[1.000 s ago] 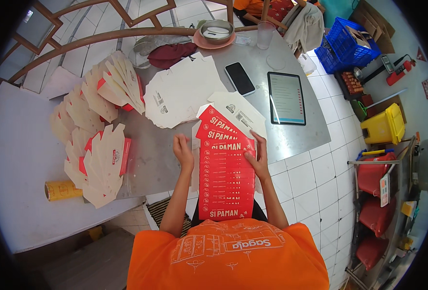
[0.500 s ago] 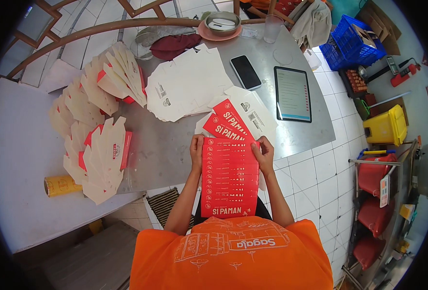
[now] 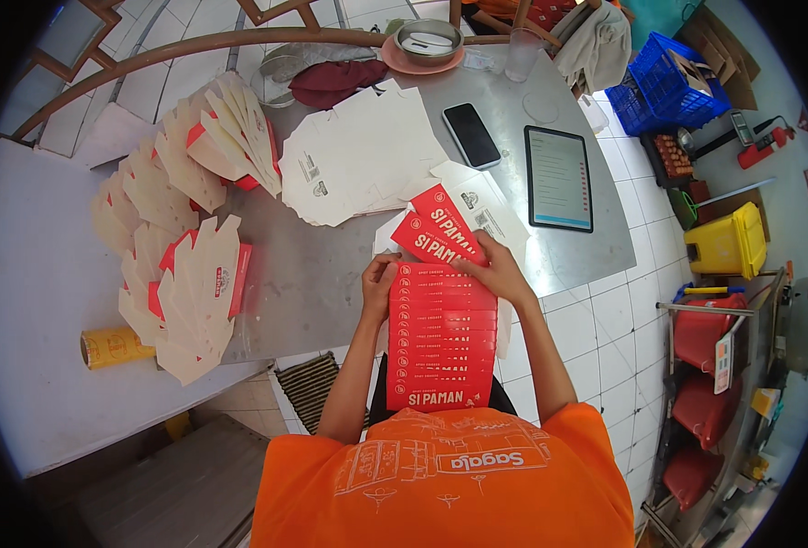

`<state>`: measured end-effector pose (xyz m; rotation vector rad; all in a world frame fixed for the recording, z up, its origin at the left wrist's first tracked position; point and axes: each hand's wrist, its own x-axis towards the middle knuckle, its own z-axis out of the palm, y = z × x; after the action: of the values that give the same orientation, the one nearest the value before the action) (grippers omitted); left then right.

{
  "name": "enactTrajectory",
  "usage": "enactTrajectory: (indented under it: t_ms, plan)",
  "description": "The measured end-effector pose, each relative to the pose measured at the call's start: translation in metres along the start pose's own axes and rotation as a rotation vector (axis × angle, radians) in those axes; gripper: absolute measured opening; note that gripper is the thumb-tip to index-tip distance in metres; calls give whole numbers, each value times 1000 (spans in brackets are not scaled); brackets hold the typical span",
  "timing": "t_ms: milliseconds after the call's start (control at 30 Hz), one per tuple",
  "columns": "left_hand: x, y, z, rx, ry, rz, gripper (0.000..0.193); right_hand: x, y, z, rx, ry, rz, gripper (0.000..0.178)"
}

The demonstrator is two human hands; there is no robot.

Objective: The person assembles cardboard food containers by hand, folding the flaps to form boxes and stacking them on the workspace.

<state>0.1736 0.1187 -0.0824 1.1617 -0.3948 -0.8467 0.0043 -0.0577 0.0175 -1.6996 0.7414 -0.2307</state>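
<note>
A fanned stack of flat red-printed carton blanks (image 3: 442, 338) hangs over the table's near edge, in front of my orange shirt. My left hand (image 3: 380, 285) is closed at the stack's upper left edge, thumb and fingers together. Just above the stack, two red carton panels (image 3: 438, 228) lie tilted on white blanks. My right hand (image 3: 502, 272) reaches across the stack's upper right corner, its fingers closed at the lower right end of those tilted panels. How many layers it pinches is hidden. White carton blanks (image 3: 358, 155) are piled flat beyond.
Folded red-and-white boxes (image 3: 198, 292) stand nested in rows at the left, near a yellow can (image 3: 116, 349). A phone (image 3: 470, 135) and a tablet (image 3: 559, 178) lie at the right. Toward the back are a metal bowl (image 3: 422, 41), a clear cup (image 3: 521, 57) and a maroon cloth (image 3: 335, 82).
My right hand has moved up and inward from the stack's right edge onto the tilted red panels. My left hand stays at the left edge. The whole view has shifted slightly.
</note>
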Motion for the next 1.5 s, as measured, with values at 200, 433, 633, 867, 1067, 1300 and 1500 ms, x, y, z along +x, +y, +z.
enactTrajectory:
  t_ms: [200, 433, 633, 867, 1067, 1300, 1500]
  plan:
    - [10, -11, -22, 181, -102, 43, 31, 63, -4, -8, 268, -90, 58, 31]
    - [7, -6, -13, -82, 18, -52, 49, 88, -6, -55, 169, -594, 135, 43]
    - [17, -19, -27, 55, -24, -90, 32, 73, -12, -34, -283, -461, 44, 66]
    - [18, -21, -30, -152, -189, -163, 25, 62, -28, 5, -418, -115, 37, 73]
    - [15, -20, -22, -320, -213, -159, 24, 65, -19, 6, -456, -201, 33, 72]
    - [15, -14, -19, -303, -145, -217, 27, 41, -21, 2, -101, -6, -192, 68]
    - [30, 18, -16, 72, -3, -22, 38, -29, 48, -7, 370, 76, -24, 86]
